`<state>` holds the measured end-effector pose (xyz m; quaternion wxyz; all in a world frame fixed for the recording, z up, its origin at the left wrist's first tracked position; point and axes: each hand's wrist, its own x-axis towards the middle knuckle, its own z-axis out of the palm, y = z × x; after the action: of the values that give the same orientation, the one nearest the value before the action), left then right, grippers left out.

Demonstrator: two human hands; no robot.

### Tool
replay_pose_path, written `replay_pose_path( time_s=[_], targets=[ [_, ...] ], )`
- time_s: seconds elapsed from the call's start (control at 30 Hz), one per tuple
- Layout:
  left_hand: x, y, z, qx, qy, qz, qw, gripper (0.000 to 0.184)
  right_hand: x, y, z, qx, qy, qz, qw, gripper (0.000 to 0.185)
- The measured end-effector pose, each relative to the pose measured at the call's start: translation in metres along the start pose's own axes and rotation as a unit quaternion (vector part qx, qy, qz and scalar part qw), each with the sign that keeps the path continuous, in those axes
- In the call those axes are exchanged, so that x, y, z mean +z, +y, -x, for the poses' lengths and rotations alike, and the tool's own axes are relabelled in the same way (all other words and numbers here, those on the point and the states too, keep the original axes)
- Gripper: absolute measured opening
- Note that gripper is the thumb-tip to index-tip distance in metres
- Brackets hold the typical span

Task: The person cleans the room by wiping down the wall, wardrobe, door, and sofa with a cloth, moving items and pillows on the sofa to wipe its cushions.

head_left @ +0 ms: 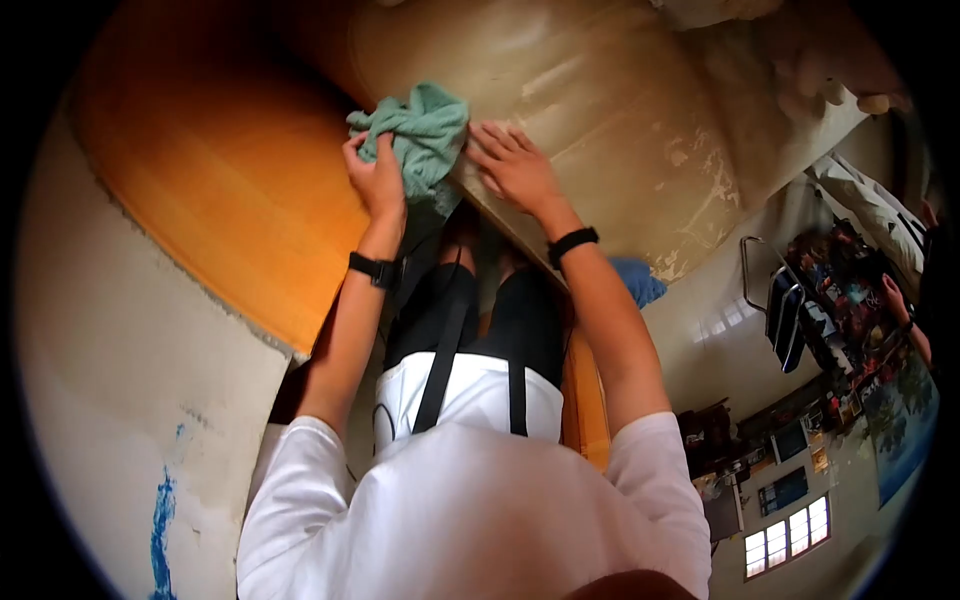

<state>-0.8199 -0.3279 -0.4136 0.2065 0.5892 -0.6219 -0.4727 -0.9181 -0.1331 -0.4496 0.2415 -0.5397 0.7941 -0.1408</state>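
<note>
My left hand (378, 182) grips a crumpled green cloth (428, 128), its fingers bunched into the fabric. The cloth lies at the near edge of a worn, tan glossy panel (590, 130), and part of it hangs down past that edge. Just to the right of the cloth, my right hand (515, 168) rests on the tan panel, fingers stretched out and palm down. Both wrists wear black bands.
An orange wooden panel (250, 200) stands to the left, beside a pale wall (130, 350) with a blue paint mark. Blue fabric (638, 280) shows by my right forearm. A metal-framed chair (785, 305), cluttered items and another person's arm (905, 320) appear at the right.
</note>
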Motion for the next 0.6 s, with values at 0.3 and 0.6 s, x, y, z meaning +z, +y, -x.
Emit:
replay_pose_path(
  time_s=[0.3, 0.6],
  targets=[
    [0.005, 0.005, -0.001, -0.015, 0.003, 0.059, 0.998, 0.031, -0.042, 0.143, 0.067, 0.285, 0.228, 0.021, 0.931, 0.059],
    [0.004, 0.038, 0.004, 0.155, 0.03, -0.072, 0.985, 0.029, -0.012, -0.019, 0.02, 0.005, 0.089, -0.21, 0.974, 0.039]
  ],
)
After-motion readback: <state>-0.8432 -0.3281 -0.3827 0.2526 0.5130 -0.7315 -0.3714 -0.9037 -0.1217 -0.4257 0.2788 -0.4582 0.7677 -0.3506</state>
